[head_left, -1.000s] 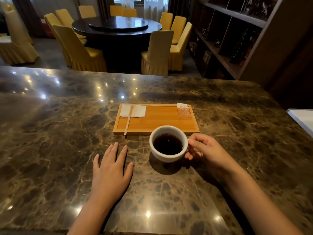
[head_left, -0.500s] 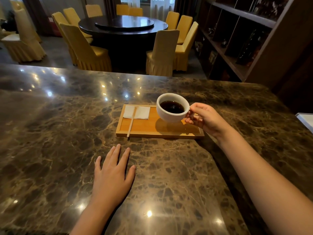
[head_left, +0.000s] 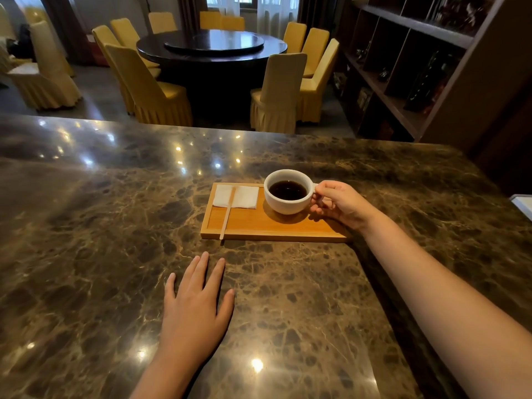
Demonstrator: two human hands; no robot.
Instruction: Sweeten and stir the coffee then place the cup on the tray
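The right hand (head_left: 341, 203) pinches the handle of the white cup (head_left: 288, 191), which sits upright on the right half of the wooden tray (head_left: 273, 226), handle pointing right. The left hand (head_left: 194, 309) lies flat, fingers spread, on the marble counter (head_left: 86, 240) nearer than the tray, holding nothing. A stirrer (head_left: 228, 213) crosses a napkin (head_left: 236, 196) at the tray's left end

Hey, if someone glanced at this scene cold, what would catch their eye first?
Probably the white cup of black coffee on the right half of the wooden tray, its handle held by the right hand. Next, the white napkin under a wooden stir stick, at the tray's left end.
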